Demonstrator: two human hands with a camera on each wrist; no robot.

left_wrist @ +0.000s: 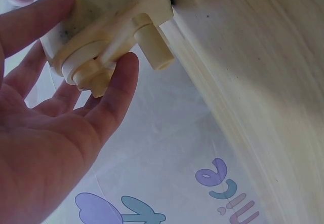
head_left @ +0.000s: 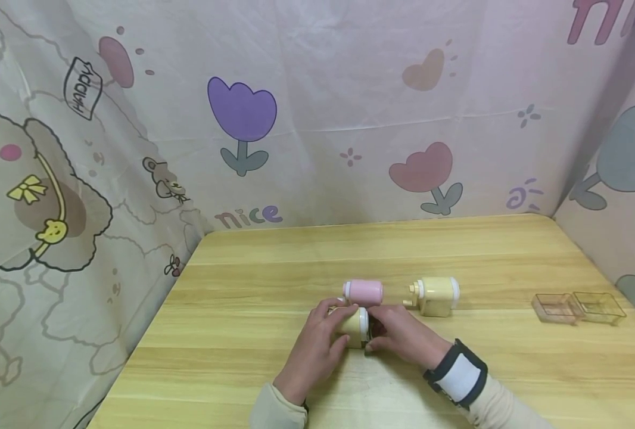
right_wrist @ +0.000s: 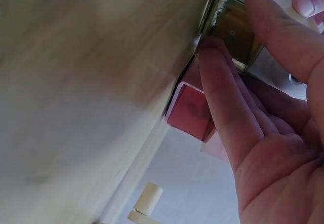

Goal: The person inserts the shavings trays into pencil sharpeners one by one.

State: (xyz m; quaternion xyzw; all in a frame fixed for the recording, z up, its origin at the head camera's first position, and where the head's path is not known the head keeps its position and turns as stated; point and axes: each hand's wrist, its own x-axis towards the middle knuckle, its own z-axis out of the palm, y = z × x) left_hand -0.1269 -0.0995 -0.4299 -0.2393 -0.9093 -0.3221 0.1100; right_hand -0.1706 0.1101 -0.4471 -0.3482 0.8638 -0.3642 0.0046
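Note:
My left hand (head_left: 317, 345) holds a pale yellow crank pencil sharpener (head_left: 352, 325) on the table, fingers over its body. In the left wrist view, the fingertips are around the crank end, beside the crank handle (left_wrist: 154, 46). My right hand (head_left: 403, 333) is at the sharpener's opposite, white-rimmed end. Its thumb and fingers pinch a clear shavings drawer (right_wrist: 233, 31) low on that end, seen in the right wrist view. Just behind lies a pink sharpener (head_left: 364, 292), whose square lower opening (right_wrist: 190, 112) faces the right wrist camera.
Another pale yellow sharpener (head_left: 438, 289) stands back right of my hands, its crank facing left. Farther right are two clear drawers, one pinkish (head_left: 556, 310) and one yellowish (head_left: 598, 308), side by side. Printed cloth (head_left: 323, 179) hangs behind the wooden table (head_left: 215, 357).

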